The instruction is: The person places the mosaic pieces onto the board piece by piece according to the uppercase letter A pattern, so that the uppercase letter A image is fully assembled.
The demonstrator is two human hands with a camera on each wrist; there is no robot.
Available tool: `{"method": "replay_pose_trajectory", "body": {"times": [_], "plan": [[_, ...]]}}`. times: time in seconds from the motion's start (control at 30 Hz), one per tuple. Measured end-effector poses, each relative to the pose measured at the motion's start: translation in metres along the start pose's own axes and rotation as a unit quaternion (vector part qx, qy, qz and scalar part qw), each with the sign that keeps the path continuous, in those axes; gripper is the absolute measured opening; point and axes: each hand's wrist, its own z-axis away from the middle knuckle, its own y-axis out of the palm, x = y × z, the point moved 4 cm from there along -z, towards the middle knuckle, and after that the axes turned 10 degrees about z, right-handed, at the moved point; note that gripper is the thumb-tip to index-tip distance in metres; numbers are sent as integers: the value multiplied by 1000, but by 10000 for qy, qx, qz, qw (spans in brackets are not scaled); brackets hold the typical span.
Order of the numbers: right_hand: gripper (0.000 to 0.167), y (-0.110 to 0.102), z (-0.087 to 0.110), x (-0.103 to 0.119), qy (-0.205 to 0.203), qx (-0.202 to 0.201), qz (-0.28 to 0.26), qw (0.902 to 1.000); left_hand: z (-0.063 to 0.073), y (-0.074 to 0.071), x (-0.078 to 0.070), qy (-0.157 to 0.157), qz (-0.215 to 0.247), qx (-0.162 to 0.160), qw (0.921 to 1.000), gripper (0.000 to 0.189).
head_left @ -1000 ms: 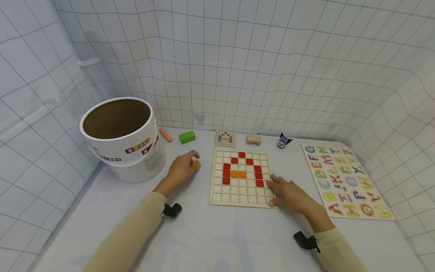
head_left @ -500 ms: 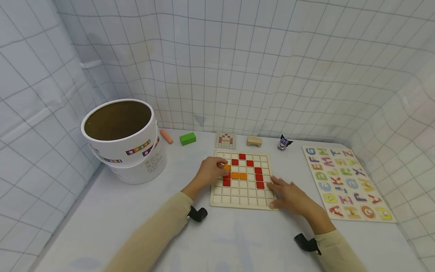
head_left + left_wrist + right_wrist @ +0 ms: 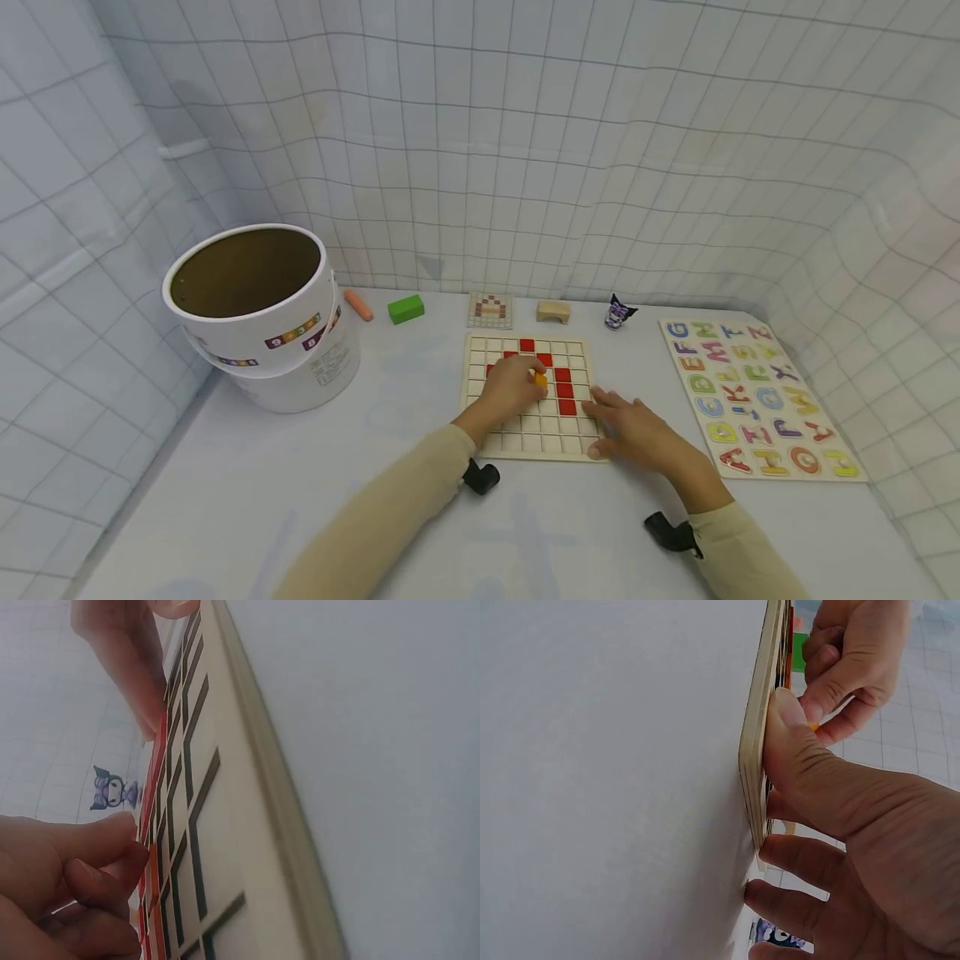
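Note:
My left hand (image 3: pixel 512 387) pinches a small orange square tile (image 3: pixel 540 379) between thumb and fingertips, close over the middle of a wooden grid board (image 3: pixel 543 446). Red tiles (image 3: pixel 564 390) sit in some of the board's squares, several of them in view beyond the hand. Other tiles on the left part are hidden under that hand. My right hand (image 3: pixel 637 429) rests at the board's right edge, its thumb (image 3: pixel 791 709) lying on the rim and the other fingers spread loosely along the side.
Behind the board lie a small pattern card (image 3: pixel 491 311), a wooden arch block (image 3: pixel 552 312), a green block (image 3: pixel 406 309), an orange stick (image 3: pixel 358 305) and a purple-black figurine (image 3: pixel 618 312). A white bucket (image 3: pixel 300 367) stands left; an alphabet puzzle board (image 3: pixel 757 400) lies right.
The left hand has carried the orange tile rightward from the bare table beside the board to above its middle. The right hand stays at the board's right edge.

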Motion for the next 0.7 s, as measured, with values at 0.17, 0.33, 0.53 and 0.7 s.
{"method": "replay_pose_trajectory", "body": {"times": [0.17, 0.33, 0.53, 0.7], "plan": [[75, -2, 1, 3, -25, -5, -47, 10000, -2, 10, -11, -71, -689, 142, 9975, 24], [76, 1, 0, 1, -21, -4, -22, 10000, -1, 14, -15, -118, -1113, 237, 9934, 21], [77, 2, -1, 1, 3, 0, -31, 10000, -4, 17, -14, -100, -1235, 331, 9917, 23], [76, -1, 0, 2, -1, 4, -33, 10000, -4, 14, -14, -81, -1460, 372, 9885, 26]]}}
